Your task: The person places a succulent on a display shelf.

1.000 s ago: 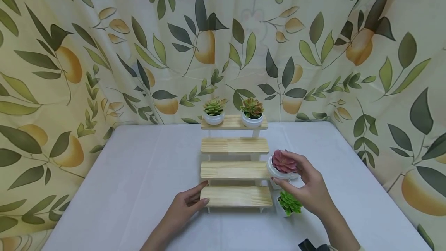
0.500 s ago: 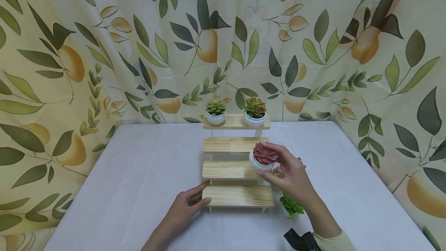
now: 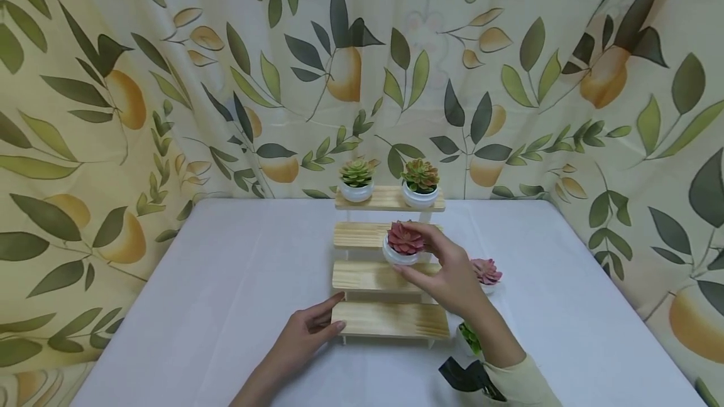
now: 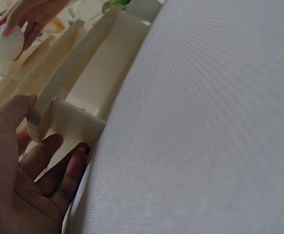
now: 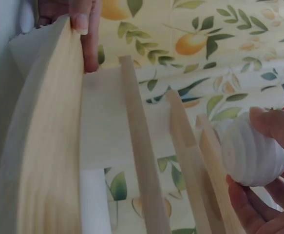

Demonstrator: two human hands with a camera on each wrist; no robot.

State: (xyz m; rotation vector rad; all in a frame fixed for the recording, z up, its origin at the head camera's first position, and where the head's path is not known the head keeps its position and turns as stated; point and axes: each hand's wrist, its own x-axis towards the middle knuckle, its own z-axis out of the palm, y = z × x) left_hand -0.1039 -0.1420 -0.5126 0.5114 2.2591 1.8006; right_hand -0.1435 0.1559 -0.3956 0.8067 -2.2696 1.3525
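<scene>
A potted red succulent (image 3: 405, 240) in a white pot is held in my right hand (image 3: 447, 269) over the middle boards of a stepped wooden shelf (image 3: 390, 319). From the right wrist view, the ribbed white pot (image 5: 251, 151) sits between thumb and fingers. My left hand (image 3: 308, 331) grips the left end of the lowest board; in the left wrist view its thumb lies on the board (image 4: 59, 83) and its fingers curl beneath. On the top board stand a green succulent (image 3: 356, 179) and a reddish-green succulent (image 3: 420, 183), both in white pots.
Right of the shelf, partly behind my right arm, are a pink succulent (image 3: 486, 272) and a bright green plant (image 3: 469, 338). A black strap (image 3: 469, 379) hangs by the right sleeve. Behind the white table (image 3: 254, 256) hangs a leaf-and-fruit printed curtain (image 3: 226, 80).
My right hand has carried the red succulent leftward from beside the shelf to over its middle boards, uncovering the pink succulent. The left hand keeps its hold on the lowest board.
</scene>
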